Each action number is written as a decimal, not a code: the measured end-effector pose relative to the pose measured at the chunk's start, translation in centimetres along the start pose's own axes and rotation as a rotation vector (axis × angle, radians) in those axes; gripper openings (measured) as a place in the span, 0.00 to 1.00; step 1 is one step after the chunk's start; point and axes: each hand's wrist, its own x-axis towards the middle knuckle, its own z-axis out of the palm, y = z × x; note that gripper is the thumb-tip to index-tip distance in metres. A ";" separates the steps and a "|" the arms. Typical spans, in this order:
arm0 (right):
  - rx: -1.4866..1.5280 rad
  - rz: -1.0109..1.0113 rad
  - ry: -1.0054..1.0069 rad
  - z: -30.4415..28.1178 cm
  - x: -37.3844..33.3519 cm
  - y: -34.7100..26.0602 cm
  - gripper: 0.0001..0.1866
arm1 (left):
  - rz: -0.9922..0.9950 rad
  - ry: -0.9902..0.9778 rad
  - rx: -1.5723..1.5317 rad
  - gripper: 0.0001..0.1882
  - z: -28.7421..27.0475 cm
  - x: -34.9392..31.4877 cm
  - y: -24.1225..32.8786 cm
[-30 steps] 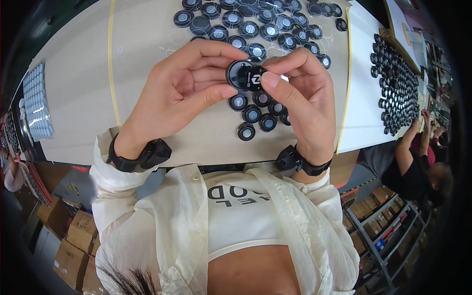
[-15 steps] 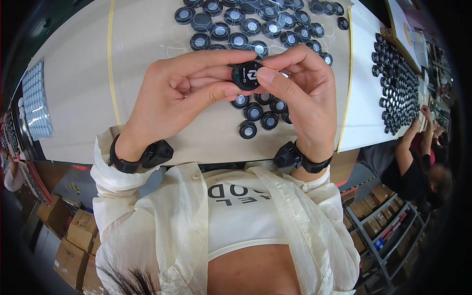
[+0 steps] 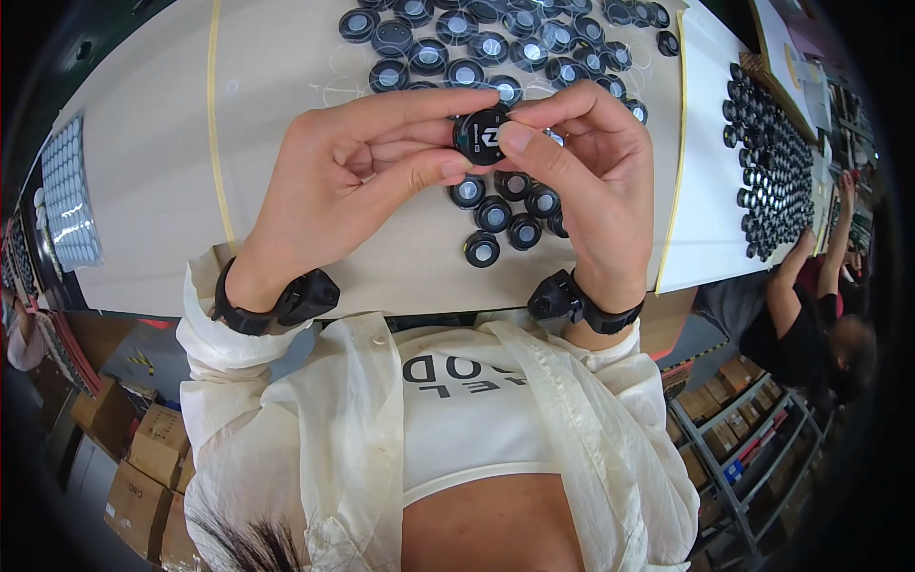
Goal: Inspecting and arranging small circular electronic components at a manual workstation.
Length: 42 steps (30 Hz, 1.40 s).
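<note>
Between my two hands, above the table, is a small round black disc-shaped device (image 3: 477,139) with a white mark on its face. My left hand (image 3: 357,176) grips its left edge between thumb and fingers. At the right edge, my right hand (image 3: 586,172) pinches it, thumb lying over the face and index finger behind the top. Just below the hands lie several similar black round pieces (image 3: 493,214) with pale grey centres. A larger spread of the same pieces (image 3: 464,73) covers the table beyond, some under clear plastic.
Yellow tape strips (image 3: 218,133) run along the beige tabletop (image 3: 286,86). A tray of pale round parts (image 3: 71,195) lies at the far left. Many black pieces stand in rows (image 3: 767,172) at the right, near another person (image 3: 801,324). Cardboard boxes (image 3: 143,496) sit on the floor.
The black device has shifted very slightly to the right and up, with both hands still on it. At the far right, the other person's arm has risen.
</note>
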 end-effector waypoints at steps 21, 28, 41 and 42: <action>-0.567 -0.221 0.105 0.4 0.2 0.8 0.05 | -0.029 -0.013 0.119 0.20 -0.5 0.5 -1.0; -0.512 -0.339 0.106 -0.1 0.4 1.1 0.13 | 0.018 -0.084 0.400 0.21 -3.7 3.7 0.7; -1.108 -0.170 -0.068 -8.4 -0.6 -3.5 0.13 | 0.312 0.171 1.541 0.23 -11.0 14.7 3.3; -1.121 -0.151 -0.041 -8.5 -0.6 -3.3 0.13 | 0.402 0.059 1.455 0.24 -8.9 15.3 1.9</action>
